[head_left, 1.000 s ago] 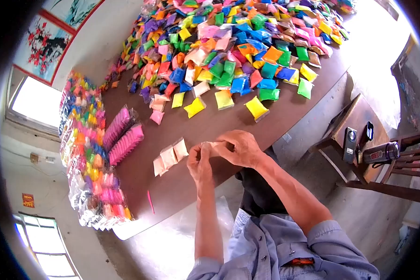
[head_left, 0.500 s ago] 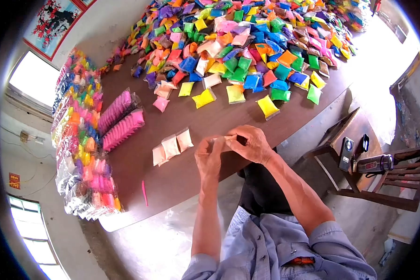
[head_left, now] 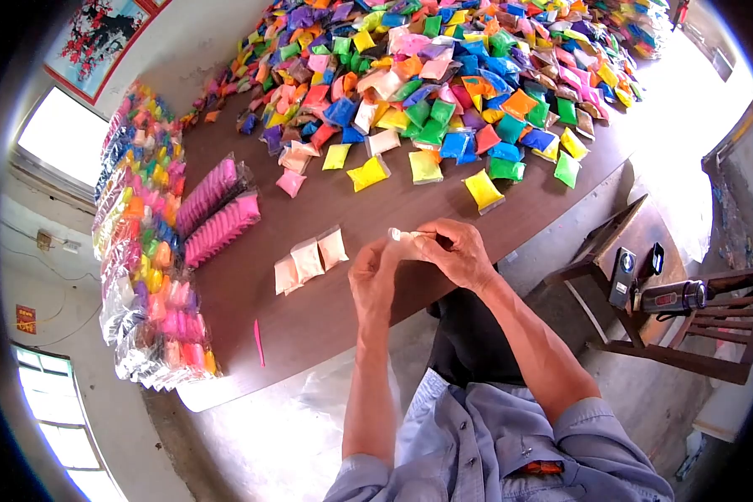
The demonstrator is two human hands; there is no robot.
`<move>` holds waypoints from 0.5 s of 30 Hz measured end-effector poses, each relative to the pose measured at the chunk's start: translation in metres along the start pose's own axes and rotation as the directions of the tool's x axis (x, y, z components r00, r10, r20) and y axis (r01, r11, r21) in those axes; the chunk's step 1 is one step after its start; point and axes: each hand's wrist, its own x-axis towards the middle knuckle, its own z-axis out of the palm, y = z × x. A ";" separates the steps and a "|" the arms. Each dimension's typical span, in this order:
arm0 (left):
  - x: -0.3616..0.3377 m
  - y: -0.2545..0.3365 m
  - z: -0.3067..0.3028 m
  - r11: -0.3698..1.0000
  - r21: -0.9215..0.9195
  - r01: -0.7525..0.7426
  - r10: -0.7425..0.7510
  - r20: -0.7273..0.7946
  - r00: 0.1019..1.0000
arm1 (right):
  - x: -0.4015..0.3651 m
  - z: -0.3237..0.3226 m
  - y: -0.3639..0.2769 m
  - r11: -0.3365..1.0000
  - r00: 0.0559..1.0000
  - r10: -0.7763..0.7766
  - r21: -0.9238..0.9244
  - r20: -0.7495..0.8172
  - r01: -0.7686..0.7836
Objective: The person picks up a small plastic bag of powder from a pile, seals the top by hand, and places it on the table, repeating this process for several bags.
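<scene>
Above the table's near edge, my left hand (head_left: 374,278) and my right hand (head_left: 460,256) meet, both closed on a small pale peach packet (head_left: 407,246). The fingers cover much of that packet, and its whitish end pokes up near my left fingertips. A short overlapping row of pale peach packets (head_left: 307,260) lies on the table just left of my hands. Farther left rest two rows of pink packets (head_left: 222,227) in clear wrapping. A thin pink strip-like tool (head_left: 258,343) lies near the front edge.
The brown table (head_left: 301,201) carries a large heap of coloured packets (head_left: 443,84) at the back. Bagged packets (head_left: 151,268) are stacked along its left end. To the right, a small wooden stand (head_left: 623,276) holds a dark flask (head_left: 673,295) and a small black-and-grey device (head_left: 622,276).
The packet in my hands has turned, and its whitish end now shows above my left fingers. My right hand has shifted slightly upward; the row on the table stays put.
</scene>
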 end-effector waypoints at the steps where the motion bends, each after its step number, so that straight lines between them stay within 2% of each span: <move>1: 0.000 0.003 0.002 0.999 0.034 -0.020 0.019 0.022 1.000 | 0.000 0.000 -0.001 1.000 1.000 -0.020 -0.015 -0.014 0.020; 3: 0.000 0.004 0.004 0.997 0.070 -0.043 0.040 0.043 0.998 | 0.000 0.000 -0.003 0.999 0.999 -0.043 -0.027 -0.027 0.042; 8: 0.001 -0.005 0.000 0.998 0.049 0.036 -0.035 -0.008 0.999 | 0.000 0.005 -0.003 0.997 0.998 -0.041 -0.061 -0.037 0.039; 11: -0.003 0.002 0.002 0.999 0.040 0.005 -0.005 0.005 1.000 | -0.001 0.003 -0.001 0.999 1.000 0.015 -0.029 -0.027 -0.016; 15: -0.001 0.001 -0.001 0.996 0.090 -0.020 0.017 0.039 0.999 | -0.001 0.003 -0.004 1.000 0.998 0.004 -0.017 -0.056 -0.005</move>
